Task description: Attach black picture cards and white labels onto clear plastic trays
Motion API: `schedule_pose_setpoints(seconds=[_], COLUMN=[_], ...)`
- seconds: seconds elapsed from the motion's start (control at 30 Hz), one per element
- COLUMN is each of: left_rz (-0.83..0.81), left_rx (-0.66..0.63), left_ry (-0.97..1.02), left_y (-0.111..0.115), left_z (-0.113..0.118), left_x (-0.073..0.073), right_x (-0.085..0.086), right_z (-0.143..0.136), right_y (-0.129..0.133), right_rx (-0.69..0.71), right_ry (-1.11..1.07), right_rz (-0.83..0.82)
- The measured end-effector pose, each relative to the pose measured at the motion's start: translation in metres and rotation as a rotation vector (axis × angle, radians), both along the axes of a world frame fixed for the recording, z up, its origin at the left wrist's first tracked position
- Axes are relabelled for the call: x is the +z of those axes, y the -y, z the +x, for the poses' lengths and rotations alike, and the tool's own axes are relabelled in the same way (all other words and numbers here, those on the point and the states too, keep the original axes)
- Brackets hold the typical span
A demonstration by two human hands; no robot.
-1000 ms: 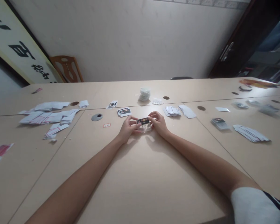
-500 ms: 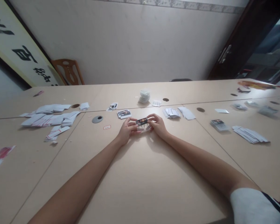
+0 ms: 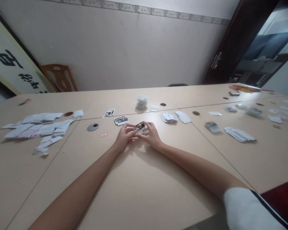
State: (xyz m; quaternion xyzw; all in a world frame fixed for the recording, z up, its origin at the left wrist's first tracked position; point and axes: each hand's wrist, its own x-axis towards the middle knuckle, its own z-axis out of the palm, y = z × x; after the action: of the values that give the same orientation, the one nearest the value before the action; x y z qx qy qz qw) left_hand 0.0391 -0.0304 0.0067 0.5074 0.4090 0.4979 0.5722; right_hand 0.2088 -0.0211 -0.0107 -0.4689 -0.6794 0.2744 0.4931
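Between my two hands is a small dark printed card [image 3: 139, 126] with a clear plastic piece [image 3: 143, 130] below and beside it. My left hand [image 3: 124, 138] grips the card's left side with its fingers. My right hand [image 3: 152, 135] pinches the right side of the card and the plastic. Both hands are held just above the table. Just beyond my left hand lies a small pile of dark printed cards [image 3: 121, 120]. A stack of clear plastic pieces [image 3: 141, 102] stands farther back, beside a flat clear tray [image 3: 154, 109].
White paper slips [image 3: 42, 127] spread over the left of the table [image 3: 134, 191]. More white cards [image 3: 169, 117] lie right of my hands. Farther right are a clear-wrapped card stack [image 3: 213, 127] and fanned white slips [image 3: 239, 134]. A grey ring [image 3: 93, 127] sits at left.
The card has tilted, its right end now higher, and my right hand has shifted its hold around it. The whole view has swung to the right.
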Motion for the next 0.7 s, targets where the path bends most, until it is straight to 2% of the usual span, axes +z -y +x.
schedule_pose_setpoints(seconds=[0.23, 0.37, 0.47, 0.57, 0.63, 0.7], left_rz=[0.016, 0.015, 0.023, 0.025, 0.027, 0.027], left_rx=[-0.030, -0.028, -0.029, -0.033, -0.032, -0.028], left_ry=[-0.066, -0.110, -0.128, -0.137, -0.146, -0.160], left_y=[0.002, 0.000, -0.003, -0.004, -0.004, -0.004], left_z=[0.002, 0.002, 0.001, 0.001, 0.001, 0.001], left_x=[0.003, 0.004, 0.002, 0.000, 0.000, 0.000], right_x=[0.001, 0.005, 0.011, 0.020, 0.028, 0.035], right_z=[0.004, 0.026, 0.069, 0.133, 0.182, 0.229], right_y=[0.002, 0.000, -0.006, -0.011, -0.011, -0.008], right_rx=[-0.023, -0.076, -0.225, -0.416, -0.598, -0.819], right_ry=[0.090, 0.070, 0.064, 0.091, 0.148, 0.224], right_rz=[0.108, 0.202, 0.238, 0.259, 0.271, 0.198])
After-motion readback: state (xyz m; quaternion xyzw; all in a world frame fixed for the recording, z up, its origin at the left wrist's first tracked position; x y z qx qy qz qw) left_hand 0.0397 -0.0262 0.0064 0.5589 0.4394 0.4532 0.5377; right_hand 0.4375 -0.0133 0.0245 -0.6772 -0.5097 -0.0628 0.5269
